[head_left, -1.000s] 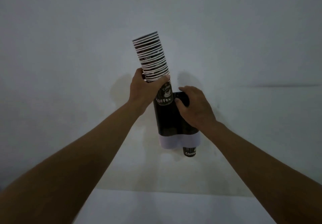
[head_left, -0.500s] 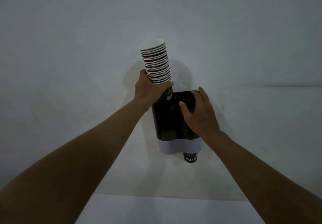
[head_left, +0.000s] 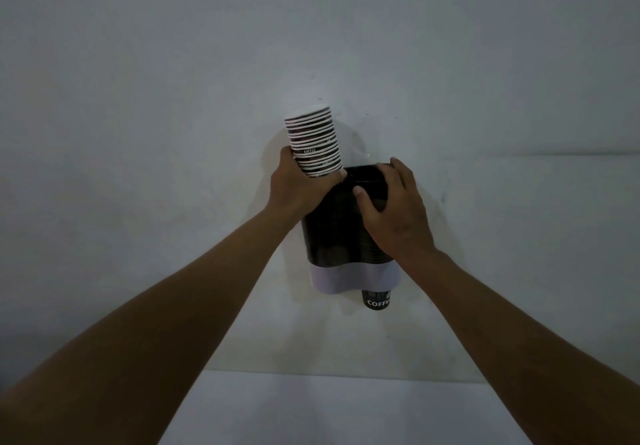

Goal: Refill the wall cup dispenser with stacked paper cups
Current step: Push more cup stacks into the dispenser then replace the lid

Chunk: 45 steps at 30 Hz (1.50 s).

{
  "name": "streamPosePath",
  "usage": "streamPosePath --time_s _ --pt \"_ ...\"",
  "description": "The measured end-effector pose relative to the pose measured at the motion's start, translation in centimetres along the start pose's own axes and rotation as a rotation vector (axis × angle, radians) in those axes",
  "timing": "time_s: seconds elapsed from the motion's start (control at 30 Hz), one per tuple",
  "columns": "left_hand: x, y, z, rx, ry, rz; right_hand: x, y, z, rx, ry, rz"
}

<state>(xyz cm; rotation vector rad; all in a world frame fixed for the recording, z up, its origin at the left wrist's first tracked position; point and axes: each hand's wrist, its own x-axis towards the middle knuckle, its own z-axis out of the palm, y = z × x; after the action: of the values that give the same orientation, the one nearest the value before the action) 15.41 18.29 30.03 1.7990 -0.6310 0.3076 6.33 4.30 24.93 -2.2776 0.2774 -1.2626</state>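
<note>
A dark twin-tube cup dispenser with a pale base hangs on the wall. My left hand grips a stack of black-and-white paper cups standing in the left tube's top opening; the stack's lower part is hidden inside and behind my fingers. My right hand rests on the top of the right tube, fingers curled over its rim and front. One black cup marked "COFFEE" pokes out below the right side of the base.
The wall around the dispenser is plain and pale, in dim light. A white surface lies below, between my forearms.
The cup stack has sunk lower into the left tube, and my left hand came down with it. My right hand shifted slightly on the right tube's top.
</note>
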Motion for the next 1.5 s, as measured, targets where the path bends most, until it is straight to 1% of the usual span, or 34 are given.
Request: streamPosePath --time_s 0.1,0.3,0.43,0.5,0.63,0.83,0.97,1.17,1.33,1.5 --pt "-0.1 0.1 0.2 0.000 0.025 0.012 0.0 0.1 -0.1 0.001 0.008 -0.007" --pt "0.0 0.2 0.3 0.042 -0.014 -0.008 0.0 0.2 -0.1 0.026 0.012 -0.012" --pt "-0.5 -0.3 0.8 0.059 0.009 0.012 -0.1 0.2 0.1 0.035 0.018 -0.012" --pt "-0.7 -0.7 1.2 0.052 0.034 0.022 -0.1 0.2 0.1 0.032 0.019 -0.011" --pt "-0.5 -0.6 1.0 0.060 0.134 0.028 -0.2 0.0 0.1 0.045 0.024 -0.008" --pt "-0.4 -0.4 0.7 0.143 0.168 0.068 -0.3 0.0 0.1 0.051 0.030 -0.004" --pt "-0.6 -0.7 0.8 0.135 0.213 0.085 -0.3 0.0 0.2 0.046 0.029 -0.014" --pt "-0.1 -0.6 0.5 0.155 0.146 0.084 -0.3 0.1 0.3 0.060 0.043 -0.014" --pt "-1.0 -2.0 1.4 0.248 0.166 0.202 -0.2 0.2 0.3 0.045 0.028 -0.016" --pt "-3.1 -3.2 1.9 0.081 0.188 0.211 -0.9 0.4 0.3 0.059 -0.011 -0.014"
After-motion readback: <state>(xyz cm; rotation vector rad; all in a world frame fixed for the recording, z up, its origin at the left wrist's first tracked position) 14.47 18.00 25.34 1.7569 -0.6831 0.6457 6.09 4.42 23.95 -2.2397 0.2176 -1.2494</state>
